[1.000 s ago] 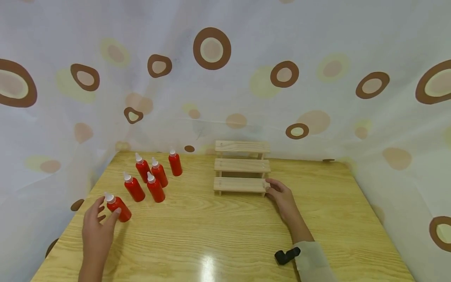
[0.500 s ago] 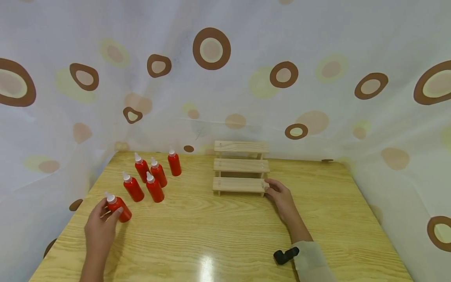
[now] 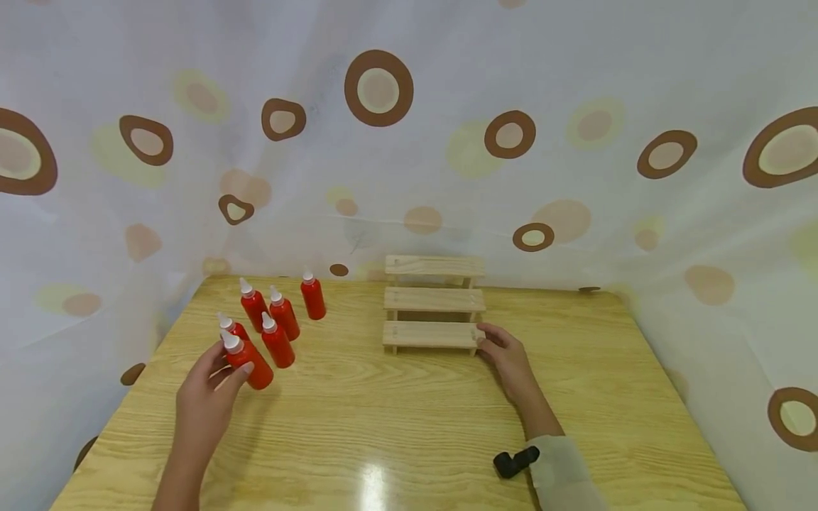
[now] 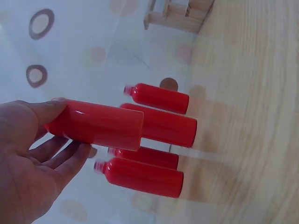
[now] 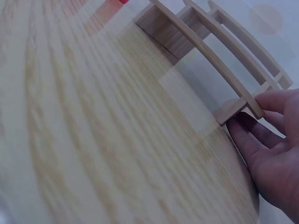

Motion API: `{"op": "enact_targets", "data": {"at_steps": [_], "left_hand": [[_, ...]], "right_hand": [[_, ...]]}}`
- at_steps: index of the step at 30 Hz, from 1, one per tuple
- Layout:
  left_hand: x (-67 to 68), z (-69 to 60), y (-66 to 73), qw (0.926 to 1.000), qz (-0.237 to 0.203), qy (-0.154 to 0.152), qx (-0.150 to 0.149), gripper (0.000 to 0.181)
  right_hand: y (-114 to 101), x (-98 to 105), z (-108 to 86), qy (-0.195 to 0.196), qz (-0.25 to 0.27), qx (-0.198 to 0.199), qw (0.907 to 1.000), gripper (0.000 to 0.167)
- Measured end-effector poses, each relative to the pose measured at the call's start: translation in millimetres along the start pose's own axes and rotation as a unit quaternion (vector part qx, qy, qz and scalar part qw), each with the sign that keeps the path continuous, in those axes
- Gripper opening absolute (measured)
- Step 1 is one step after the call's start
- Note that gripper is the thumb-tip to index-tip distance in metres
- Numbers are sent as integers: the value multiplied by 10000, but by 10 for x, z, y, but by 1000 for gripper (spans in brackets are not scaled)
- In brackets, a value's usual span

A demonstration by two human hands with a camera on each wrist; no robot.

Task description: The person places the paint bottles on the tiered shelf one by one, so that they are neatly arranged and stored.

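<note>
My left hand grips a red squeeze bottle with a white pointed cap, thumb on one side and fingers on the other. The bottle tilts, and the left wrist view shows its base raised above the table. It partly covers another red bottle behind it. At the right, my right hand holds the right end of the lowest step of a three-tier wooden rack. In the right wrist view the fingers lie against the step's end, with the thumb lower down.
Several more red bottles stand at the back left, among them a near one and one further back. A patterned cloth hangs behind and beside the wooden table. A black device sits at the right sleeve.
My left hand has closed round the nearest bottle, lifted it and carried it rightward and away, in front of another bottle. The right hand stays on the rack.
</note>
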State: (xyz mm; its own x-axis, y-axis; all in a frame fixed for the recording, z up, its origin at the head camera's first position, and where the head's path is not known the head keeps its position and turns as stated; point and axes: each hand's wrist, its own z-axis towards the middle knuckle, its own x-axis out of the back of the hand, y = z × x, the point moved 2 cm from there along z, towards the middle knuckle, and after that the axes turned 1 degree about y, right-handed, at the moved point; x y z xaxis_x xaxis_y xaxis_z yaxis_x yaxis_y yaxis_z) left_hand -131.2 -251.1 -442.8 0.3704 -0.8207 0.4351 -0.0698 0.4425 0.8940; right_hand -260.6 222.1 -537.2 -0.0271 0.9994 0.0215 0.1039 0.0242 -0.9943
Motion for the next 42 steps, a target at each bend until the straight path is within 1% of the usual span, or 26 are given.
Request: {"op": "enact_targets", "data": {"at_steps": [4, 6, 11, 15, 21, 24, 29, 34, 36, 39, 42], "left_hand": [[-105, 28, 179, 9988, -118, -253, -406, 63], [-170, 45, 255, 9977, -207, -397, -517, 62], [-362, 113, 397, 9948, -382, -757, -561, 61], [-552, 197, 491, 9915, -379, -1040, -680, 59], [-851, 359, 653, 9823, -871, -1471, -769, 60], [-1013, 455, 718, 9770, -1016, -1640, -910, 58], [-1302, 615, 847, 9680, -1093, -1880, -1255, 58], [-1578, 740, 1057, 9564, -1182, -2092, -1658, 56], [-1692, 791, 1136, 9520, -1224, -2171, -1776, 54], [-1851, 856, 1249, 9482, -1248, -2289, -1815, 53], [-1995, 920, 1357, 9461, -1240, -2362, -1836, 52]], "right_hand": [[-30, -4, -19, 78, 73, 9, 9999, 46], [-42, -20, -30, 113, 147, 0, 9998, 48], [-41, -68, -44, 184, 284, -29, 9994, 48], [-18, -74, -42, 261, 298, -45, 9992, 48], [3, -79, -25, 330, 405, -42, 9986, 46], [-5, -83, -29, 304, 399, -25, 9987, 47], [-5, -78, -30, 293, 410, -5, 9987, 48], [-9, -73, -44, 301, 407, 27, 9987, 48], [-21, -74, -58, 327, 413, 31, 9986, 48], [-32, -84, -74, 376, 446, 24, 9983, 48], [-34, -103, -76, 420, 475, 30, 9980, 47]]}}
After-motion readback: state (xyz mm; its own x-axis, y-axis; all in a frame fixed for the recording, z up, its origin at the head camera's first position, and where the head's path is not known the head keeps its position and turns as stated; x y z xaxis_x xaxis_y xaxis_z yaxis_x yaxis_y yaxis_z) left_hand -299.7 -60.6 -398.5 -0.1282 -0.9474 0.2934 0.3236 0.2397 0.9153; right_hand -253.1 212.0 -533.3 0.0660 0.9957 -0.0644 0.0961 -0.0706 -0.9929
